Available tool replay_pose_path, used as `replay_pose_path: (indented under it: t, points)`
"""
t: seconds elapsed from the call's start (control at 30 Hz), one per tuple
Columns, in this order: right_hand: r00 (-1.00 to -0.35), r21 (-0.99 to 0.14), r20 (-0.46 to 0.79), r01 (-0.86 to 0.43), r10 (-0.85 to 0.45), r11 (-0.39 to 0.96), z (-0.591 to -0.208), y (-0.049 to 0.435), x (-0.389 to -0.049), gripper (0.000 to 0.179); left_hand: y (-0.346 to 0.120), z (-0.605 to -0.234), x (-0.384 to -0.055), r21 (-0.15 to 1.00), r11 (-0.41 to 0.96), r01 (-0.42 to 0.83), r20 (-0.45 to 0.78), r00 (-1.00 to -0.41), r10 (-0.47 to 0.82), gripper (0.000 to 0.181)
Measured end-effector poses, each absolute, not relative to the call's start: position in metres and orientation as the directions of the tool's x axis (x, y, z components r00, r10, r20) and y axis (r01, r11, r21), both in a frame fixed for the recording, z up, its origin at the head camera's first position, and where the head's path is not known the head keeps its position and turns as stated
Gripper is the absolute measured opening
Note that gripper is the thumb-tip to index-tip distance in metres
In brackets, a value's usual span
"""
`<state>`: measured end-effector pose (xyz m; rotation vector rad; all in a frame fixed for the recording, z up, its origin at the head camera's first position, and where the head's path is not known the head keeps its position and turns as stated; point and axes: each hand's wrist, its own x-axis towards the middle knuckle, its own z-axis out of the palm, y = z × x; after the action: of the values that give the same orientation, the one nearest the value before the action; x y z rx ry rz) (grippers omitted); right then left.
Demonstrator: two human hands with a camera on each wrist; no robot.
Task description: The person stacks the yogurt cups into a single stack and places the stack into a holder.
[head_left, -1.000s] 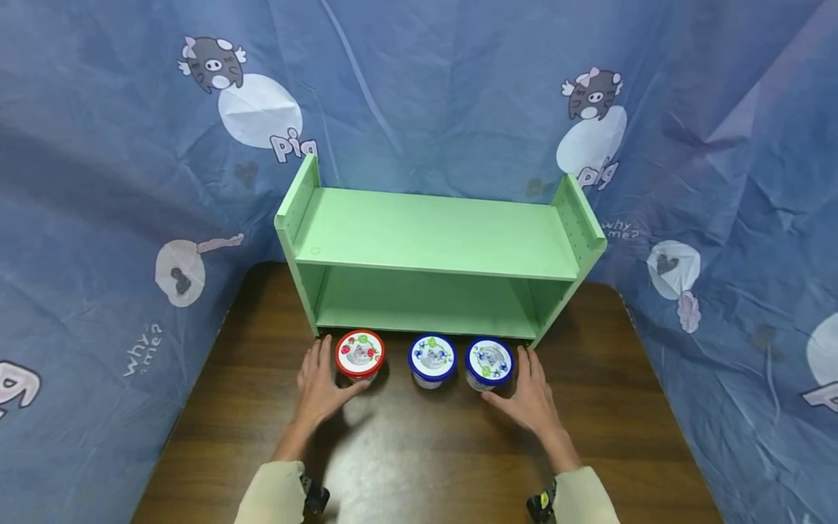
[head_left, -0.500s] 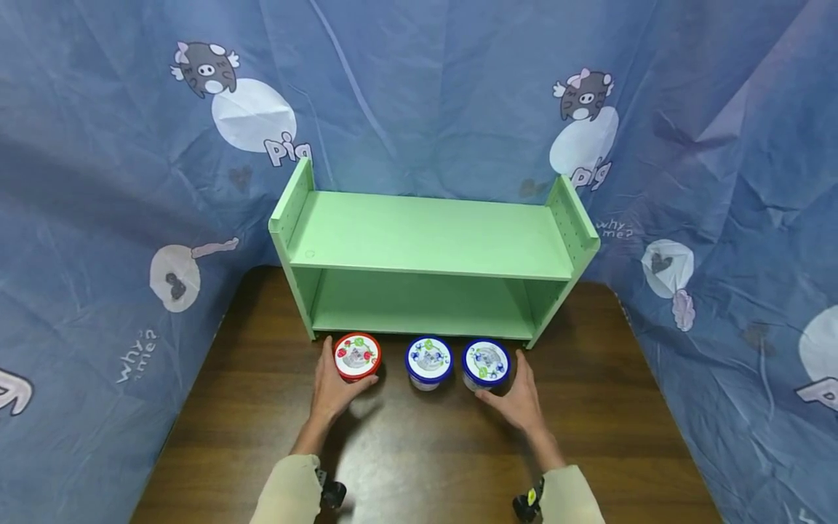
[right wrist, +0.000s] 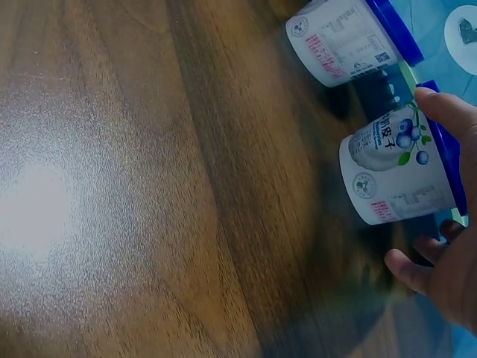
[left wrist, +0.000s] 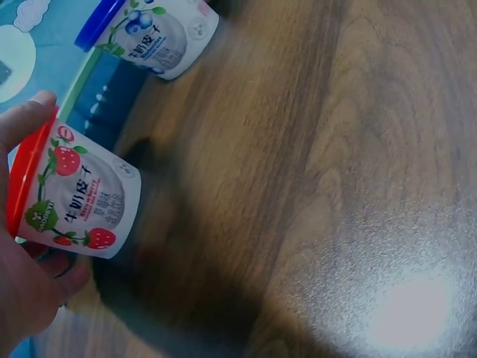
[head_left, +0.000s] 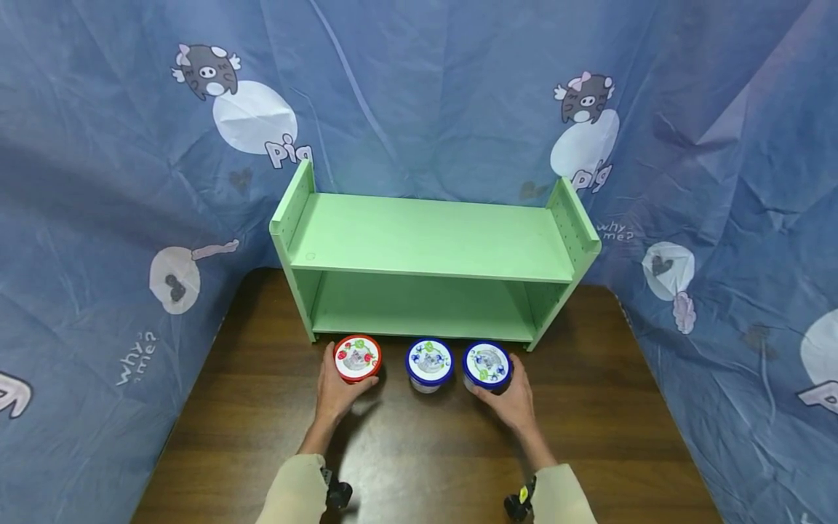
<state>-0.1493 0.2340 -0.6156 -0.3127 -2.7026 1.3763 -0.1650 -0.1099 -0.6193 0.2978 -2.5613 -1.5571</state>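
Note:
My left hand grips a red-lidded yogurt cup with strawberries printed on it. In the left wrist view the thumb lies at the rim of this cup, the other fingers on its far side. My right hand curls round the rightmost blue-lidded yogurt cup, printed with blueberries. In the right wrist view its thumb touches the lid edge of that cup; lower fingertips show apart from the cup wall, and further finger contact is partly hidden. A second blue-lidded yogurt cup stands between the hands, untouched.
Just behind the cups stands a light green two-level shelf with raised side panels. All of it rests on a brown wooden table. A blue curtain with pig prints hangs behind and at both sides.
My left hand has moved inward and closed round the red-lidded cup. The right hand has drawn in against the rightmost blue-lidded cup. The head view has shifted slightly.

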Motion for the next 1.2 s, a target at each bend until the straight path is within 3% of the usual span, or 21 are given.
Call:
replay_pose_path:
  t: [0.43,1.2]
  points:
    - [-0.958,-0.818,-0.051,0.202,0.282,0.539,-0.621,0.226,-0.152,0.110,-0.105,-0.631,-0.166,0.915,0.393,-0.094,0.028,-0.955,-0.295,0.112]
    - [-0.950,-0.843,0.009,0.161,0.313,0.513,-0.596,0.229,-0.155,0.102,-0.106,-0.636,-0.169,0.950,0.307,-0.058,0.040,-0.952,-0.302,0.109]
